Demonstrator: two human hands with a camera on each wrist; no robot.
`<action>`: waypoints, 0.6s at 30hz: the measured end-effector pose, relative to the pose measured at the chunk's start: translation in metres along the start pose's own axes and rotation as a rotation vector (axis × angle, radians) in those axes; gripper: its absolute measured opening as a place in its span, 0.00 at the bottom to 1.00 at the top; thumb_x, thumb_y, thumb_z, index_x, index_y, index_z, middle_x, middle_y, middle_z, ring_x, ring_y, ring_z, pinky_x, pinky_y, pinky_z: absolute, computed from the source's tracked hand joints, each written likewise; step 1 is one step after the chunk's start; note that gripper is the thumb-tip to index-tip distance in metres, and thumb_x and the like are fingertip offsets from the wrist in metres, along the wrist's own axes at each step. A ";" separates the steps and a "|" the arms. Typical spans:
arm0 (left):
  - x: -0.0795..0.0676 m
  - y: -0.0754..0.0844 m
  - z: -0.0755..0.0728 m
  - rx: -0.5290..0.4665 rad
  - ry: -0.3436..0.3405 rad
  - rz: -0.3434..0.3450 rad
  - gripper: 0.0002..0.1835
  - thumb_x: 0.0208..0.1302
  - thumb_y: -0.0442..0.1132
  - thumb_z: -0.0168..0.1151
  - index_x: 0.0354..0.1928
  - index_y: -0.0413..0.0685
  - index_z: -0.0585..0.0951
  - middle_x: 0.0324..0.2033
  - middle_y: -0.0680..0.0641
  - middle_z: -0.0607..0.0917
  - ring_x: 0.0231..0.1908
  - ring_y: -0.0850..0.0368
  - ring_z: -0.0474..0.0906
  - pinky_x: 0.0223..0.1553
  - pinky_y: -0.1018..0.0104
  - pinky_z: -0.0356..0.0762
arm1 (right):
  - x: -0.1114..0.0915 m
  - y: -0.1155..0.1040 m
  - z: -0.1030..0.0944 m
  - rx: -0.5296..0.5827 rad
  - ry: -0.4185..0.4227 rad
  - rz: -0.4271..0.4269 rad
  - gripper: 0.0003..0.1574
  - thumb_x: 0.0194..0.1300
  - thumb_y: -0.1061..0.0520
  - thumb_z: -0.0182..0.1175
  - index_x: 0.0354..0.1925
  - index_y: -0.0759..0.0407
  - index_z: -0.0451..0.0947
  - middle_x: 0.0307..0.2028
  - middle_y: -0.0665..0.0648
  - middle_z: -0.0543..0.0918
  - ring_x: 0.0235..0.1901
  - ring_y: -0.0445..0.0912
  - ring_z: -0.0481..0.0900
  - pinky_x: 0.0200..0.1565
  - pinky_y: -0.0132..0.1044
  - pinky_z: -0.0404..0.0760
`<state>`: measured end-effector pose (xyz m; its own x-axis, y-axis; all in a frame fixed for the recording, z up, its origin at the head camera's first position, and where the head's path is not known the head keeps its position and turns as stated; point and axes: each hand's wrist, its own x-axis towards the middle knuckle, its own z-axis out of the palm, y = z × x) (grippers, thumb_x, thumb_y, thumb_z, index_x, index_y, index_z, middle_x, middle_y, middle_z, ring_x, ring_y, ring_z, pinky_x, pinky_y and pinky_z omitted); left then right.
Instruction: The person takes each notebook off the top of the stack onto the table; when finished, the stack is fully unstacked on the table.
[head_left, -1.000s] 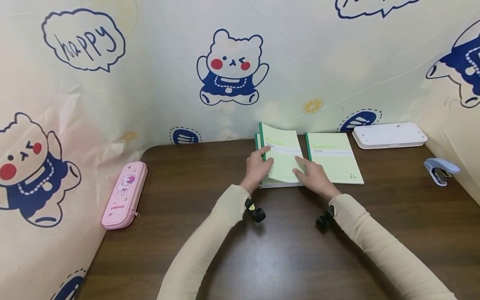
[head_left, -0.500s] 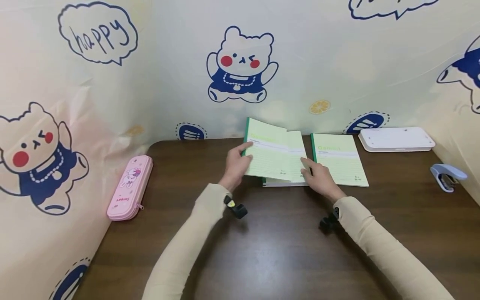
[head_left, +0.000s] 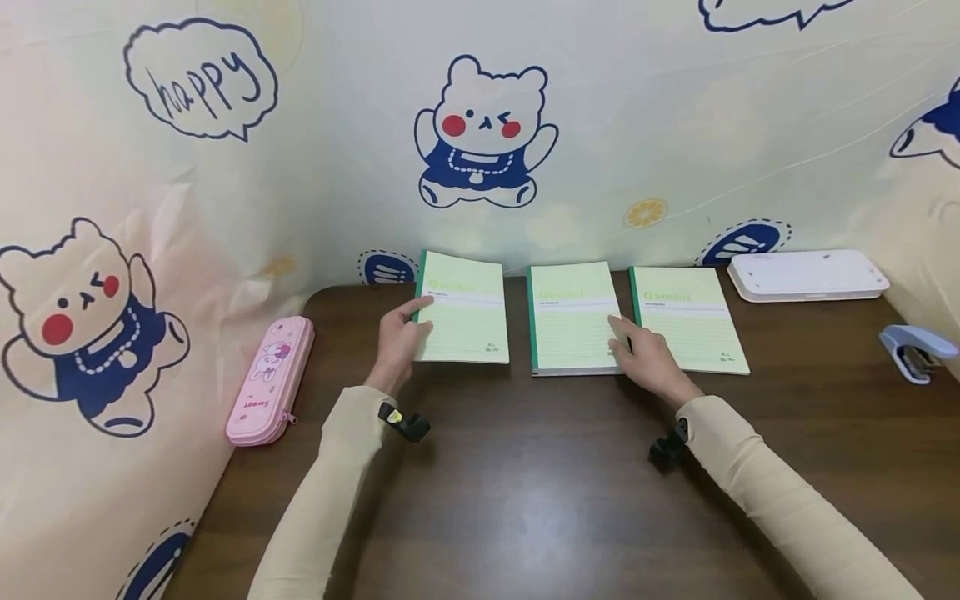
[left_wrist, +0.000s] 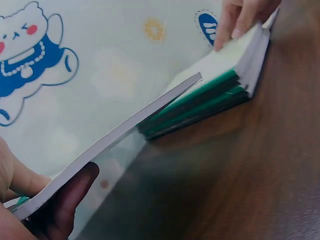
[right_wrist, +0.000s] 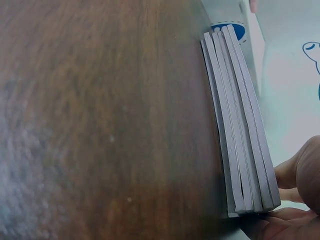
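Note:
My left hand pinches a pale green notebook at its dark green spine, thumb on the cover. In the left wrist view this notebook is raised and tilted above the table, its page edges facing the camera. To its right is a stack of matching notebooks. My right hand holds that stack by its right edge, thumb and a finger on the top cover. In the right wrist view, the stack's layered page edges show, with fingers around the near corner.
Another green notebook lies right of the stack, partly behind my right hand. Beyond it are a white case and a blue stapler. A pink pencil case lies at the left table edge. A printed cloth hangs behind.
The left hand has drawn the top notebook off the stack and carried it left, leaving a gap between them. The right hand has stayed at the stack's right edge.

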<state>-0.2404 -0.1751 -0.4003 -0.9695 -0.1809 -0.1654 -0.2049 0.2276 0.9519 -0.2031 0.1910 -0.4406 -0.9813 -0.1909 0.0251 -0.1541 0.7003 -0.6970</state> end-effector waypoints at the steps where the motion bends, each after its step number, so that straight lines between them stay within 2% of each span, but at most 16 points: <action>1: 0.001 -0.003 0.003 0.003 -0.003 0.003 0.23 0.67 0.30 0.52 0.63 0.51 0.77 0.63 0.42 0.74 0.43 0.53 0.76 0.34 0.73 0.75 | 0.000 0.000 0.000 -0.003 0.004 -0.003 0.32 0.74 0.58 0.46 0.71 0.67 0.58 0.69 0.74 0.61 0.67 0.67 0.62 0.61 0.61 0.68; 6: 0.004 -0.020 0.016 0.022 -0.027 -0.015 0.23 0.66 0.30 0.53 0.62 0.51 0.77 0.64 0.44 0.74 0.45 0.52 0.76 0.35 0.71 0.76 | 0.001 0.000 0.002 -0.011 -0.007 0.008 0.32 0.74 0.58 0.46 0.71 0.67 0.58 0.69 0.73 0.61 0.69 0.65 0.60 0.64 0.60 0.65; 9: 0.007 -0.028 0.020 0.081 -0.037 -0.008 0.24 0.65 0.30 0.53 0.63 0.51 0.77 0.64 0.44 0.74 0.50 0.50 0.75 0.42 0.66 0.76 | 0.003 -0.001 0.003 -0.011 -0.013 0.022 0.32 0.74 0.58 0.47 0.71 0.67 0.57 0.70 0.73 0.60 0.70 0.65 0.58 0.65 0.60 0.63; 11: 0.010 -0.033 0.022 0.169 -0.054 0.017 0.24 0.64 0.29 0.53 0.63 0.49 0.76 0.66 0.43 0.72 0.56 0.49 0.72 0.51 0.60 0.74 | 0.003 -0.001 0.003 -0.011 -0.010 0.029 0.32 0.74 0.58 0.47 0.71 0.67 0.57 0.70 0.73 0.60 0.70 0.65 0.58 0.66 0.60 0.63; 14: 0.013 -0.037 0.025 0.383 -0.081 0.081 0.25 0.62 0.30 0.57 0.63 0.45 0.75 0.66 0.39 0.70 0.64 0.46 0.64 0.64 0.52 0.63 | 0.003 -0.001 0.002 -0.011 -0.005 0.035 0.32 0.74 0.58 0.47 0.71 0.67 0.57 0.70 0.74 0.59 0.70 0.65 0.58 0.65 0.60 0.63; 16: 0.015 -0.038 0.025 0.507 -0.094 0.119 0.26 0.61 0.30 0.60 0.63 0.43 0.75 0.66 0.36 0.67 0.66 0.42 0.59 0.67 0.48 0.58 | 0.003 0.000 0.001 -0.012 -0.005 0.038 0.32 0.74 0.58 0.47 0.71 0.67 0.57 0.70 0.74 0.59 0.70 0.65 0.59 0.65 0.60 0.64; 18: 0.015 -0.039 0.026 0.589 -0.099 0.143 0.26 0.59 0.31 0.62 0.62 0.42 0.76 0.65 0.34 0.65 0.65 0.39 0.56 0.65 0.46 0.57 | 0.003 0.000 0.000 -0.011 -0.008 0.038 0.32 0.74 0.58 0.47 0.71 0.67 0.57 0.70 0.74 0.59 0.70 0.65 0.58 0.65 0.60 0.63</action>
<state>-0.2507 -0.1616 -0.4465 -0.9950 -0.0265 -0.0965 -0.0846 0.7385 0.6690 -0.2062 0.1903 -0.4407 -0.9855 -0.1698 -0.0072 -0.1181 0.7149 -0.6892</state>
